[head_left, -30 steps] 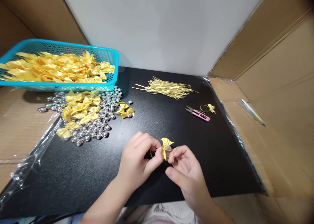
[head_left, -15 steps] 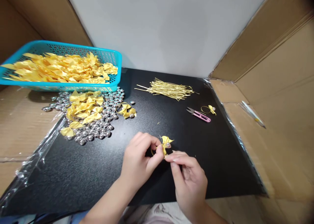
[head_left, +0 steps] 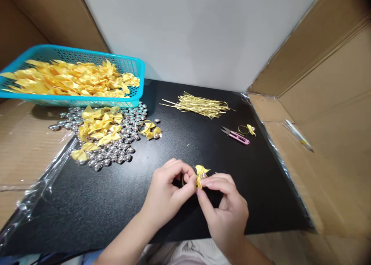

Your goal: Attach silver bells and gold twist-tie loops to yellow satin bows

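Observation:
Between my two hands is a yellow ribbon bow with a small silver bell at its middle. My left hand pinches the bow's left side with thumb and forefinger, and part of a thin gold loop shows behind those fingers. My right hand has its thumb and forefinger closed on the bow's lower tail, just below the bell. The fingertips hide the knot and some of the loop. Both hands are held over the black tabletop.
A blue basket full of yellow bows stands back left. Before it lie silver bells, loose bows and finished-looking bow loops. Gold ties, pink thread snips and another looped bow lie farther right. Cardboard walls flank the table.
Both hands have shifted slightly right and down with the bow. The right thumb and forefinger have come in closer, from the bow's lower tip to beside the bell.

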Demonstrator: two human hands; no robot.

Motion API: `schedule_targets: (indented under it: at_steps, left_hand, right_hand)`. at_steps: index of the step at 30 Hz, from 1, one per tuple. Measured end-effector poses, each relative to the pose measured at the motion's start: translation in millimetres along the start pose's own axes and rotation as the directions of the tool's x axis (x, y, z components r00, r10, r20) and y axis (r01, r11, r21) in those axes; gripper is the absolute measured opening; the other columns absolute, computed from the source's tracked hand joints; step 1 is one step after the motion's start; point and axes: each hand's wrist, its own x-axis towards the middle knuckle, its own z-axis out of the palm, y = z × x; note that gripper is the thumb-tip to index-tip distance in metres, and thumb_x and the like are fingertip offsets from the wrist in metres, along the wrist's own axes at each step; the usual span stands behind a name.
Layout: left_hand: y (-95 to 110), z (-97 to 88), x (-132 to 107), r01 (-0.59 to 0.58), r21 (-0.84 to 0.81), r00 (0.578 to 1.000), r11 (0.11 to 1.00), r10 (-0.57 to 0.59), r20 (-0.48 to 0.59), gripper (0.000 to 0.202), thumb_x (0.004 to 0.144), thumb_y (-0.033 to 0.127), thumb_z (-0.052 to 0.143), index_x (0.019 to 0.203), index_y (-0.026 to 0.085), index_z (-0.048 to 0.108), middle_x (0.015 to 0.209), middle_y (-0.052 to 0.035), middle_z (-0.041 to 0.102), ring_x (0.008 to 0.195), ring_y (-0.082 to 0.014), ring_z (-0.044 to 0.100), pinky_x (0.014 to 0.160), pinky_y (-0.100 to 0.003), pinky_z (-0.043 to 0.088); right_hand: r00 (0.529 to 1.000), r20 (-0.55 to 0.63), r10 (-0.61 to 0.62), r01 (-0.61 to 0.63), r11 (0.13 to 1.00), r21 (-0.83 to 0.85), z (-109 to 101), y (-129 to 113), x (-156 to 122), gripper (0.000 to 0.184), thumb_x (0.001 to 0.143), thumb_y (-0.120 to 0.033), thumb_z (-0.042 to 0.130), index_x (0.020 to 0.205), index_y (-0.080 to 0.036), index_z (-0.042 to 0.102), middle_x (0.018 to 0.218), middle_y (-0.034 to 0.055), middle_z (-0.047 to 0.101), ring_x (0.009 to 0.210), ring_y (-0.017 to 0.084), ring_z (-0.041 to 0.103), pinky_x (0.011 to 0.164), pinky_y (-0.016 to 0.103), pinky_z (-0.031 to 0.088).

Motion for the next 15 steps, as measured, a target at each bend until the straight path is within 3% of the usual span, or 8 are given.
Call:
schedule_targets:
  at_steps: [5, 9, 15]
  left_hand:
    - [0.5, 0.7, 0.2, 0.011, -0.012, 1.000, 1.000, -0.011, -0.006, 0.014, 0.078, 0.010, 0.059, 0.067, 0.019, 0.062, 0.060, 0.0032, 0.058, 0.058, -0.0105, 0.051, 0.054, -0.022, 0.040]
    - [2.2, 0.3, 0.5, 0.007, 0.007, 1.000, 1.000, -0.007, -0.017, 0.014, 0.079, 0.011, 0.059, 0.066, 0.018, 0.062, 0.059, 0.0031, 0.058, 0.057, -0.0105, 0.051, 0.054, -0.022, 0.040]
    - [2.0, -0.2, 1.7, 0.038, 0.009, 0.998, 0.999, -0.037, -0.040, 0.014, 0.079, 0.015, 0.058, 0.066, 0.019, 0.061, 0.059, 0.0029, 0.059, 0.056, -0.0108, 0.050, 0.054, -0.023, 0.039]
  right_hand:
    - [0.998, -0.025, -0.064, 0.062, 0.994, -0.091, -0.4, -2.1, 3.4, 0.025, 0.078, 0.000, 0.066, 0.089, -0.021, 0.061, 0.077, 0.0005, 0.071, 0.076, 0.016, 0.064, 0.070, 0.032, 0.056]
    - [0.991, 0.021, -0.134, 0.135, 0.985, -0.106, -1.5, -6.5, 6.8, 0.027, 0.076, 0.003, 0.064, 0.089, -0.021, 0.059, 0.075, -0.0011, 0.072, 0.073, 0.015, 0.063, 0.071, 0.033, 0.054]
    - [0.987, 0.090, -0.134, 0.140, 0.987, -0.075, -4.2, -6.2, 7.5, 0.031, 0.078, 0.003, 0.057, 0.096, -0.022, 0.058, 0.088, 0.0015, 0.077, 0.080, 0.017, 0.066, 0.075, 0.036, 0.054]
